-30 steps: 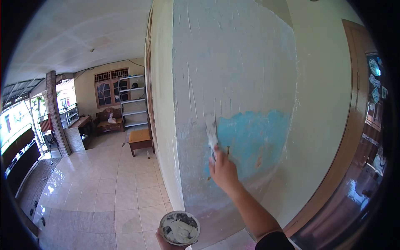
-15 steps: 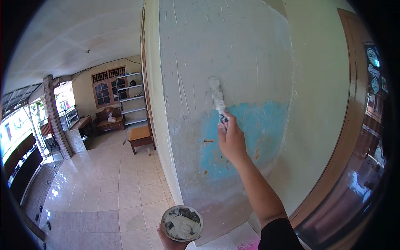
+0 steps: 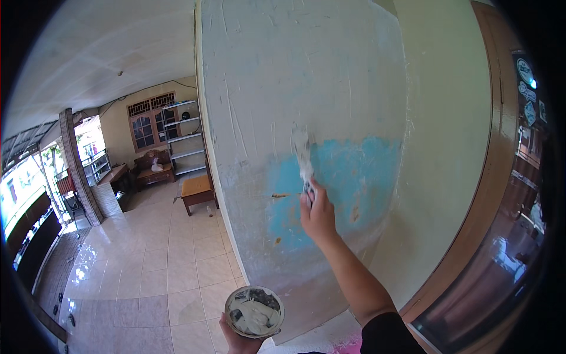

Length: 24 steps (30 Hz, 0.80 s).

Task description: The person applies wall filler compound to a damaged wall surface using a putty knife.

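My right hand [image 3: 318, 213] grips the handle of a putty knife [image 3: 304, 159] smeared with whitish filler. Its blade lies against the wall [image 3: 330, 82], at the upper edge of a turquoise patch [image 3: 365, 171]. Above that patch the surface is coated in grey-white filler with raised vertical ridges. Low in front of me, my left hand [image 3: 240, 342] holds a round bowl [image 3: 230, 302] from below and its left side. Thick off-white putty [image 3: 254, 317] fills part of the bowl. Most of the left hand's fingers are hidden beneath it.
To the right stands a brown wooden door frame [image 3: 466, 236] with a dark glass pane. The wall's left edge opens onto a tiled floor [image 3: 147, 253], with a low wooden table [image 3: 198, 189], a carved bench [image 3: 154, 171] and a metal shelf [image 3: 187, 154] farther back.
My right hand and the putty knife have moved downward, bringing the blade to the turquoise patch's upper edge. The view has shifted slightly; the bowl stays in my left hand.
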Tool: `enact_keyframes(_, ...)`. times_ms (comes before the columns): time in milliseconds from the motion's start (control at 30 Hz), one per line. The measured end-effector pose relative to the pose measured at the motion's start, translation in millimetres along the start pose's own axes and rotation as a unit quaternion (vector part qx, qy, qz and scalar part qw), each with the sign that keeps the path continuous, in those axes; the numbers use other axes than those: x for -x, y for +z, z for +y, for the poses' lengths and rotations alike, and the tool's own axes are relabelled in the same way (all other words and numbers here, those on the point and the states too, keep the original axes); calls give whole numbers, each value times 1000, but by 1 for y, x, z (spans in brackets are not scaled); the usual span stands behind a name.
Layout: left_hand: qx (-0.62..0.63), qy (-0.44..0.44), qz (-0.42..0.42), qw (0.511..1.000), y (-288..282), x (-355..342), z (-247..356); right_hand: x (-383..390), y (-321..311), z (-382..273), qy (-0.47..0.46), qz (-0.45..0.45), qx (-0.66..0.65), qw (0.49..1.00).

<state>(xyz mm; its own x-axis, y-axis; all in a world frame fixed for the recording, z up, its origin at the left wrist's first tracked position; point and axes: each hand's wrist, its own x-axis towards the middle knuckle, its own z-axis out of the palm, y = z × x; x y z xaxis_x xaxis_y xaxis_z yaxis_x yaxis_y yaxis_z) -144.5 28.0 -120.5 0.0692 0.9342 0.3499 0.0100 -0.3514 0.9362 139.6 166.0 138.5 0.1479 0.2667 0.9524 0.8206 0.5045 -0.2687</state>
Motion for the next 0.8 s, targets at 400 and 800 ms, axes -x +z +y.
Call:
enact_keyframes(400, 518, -298, 10, 802, 36, -10, 68, 60, -7, 45, -1, -49, 25, 998)
enact_keyframes(800, 372, -168, -49, 911, 69, -12, 55, -24, 3, 28, -37, -57, 95, 993)
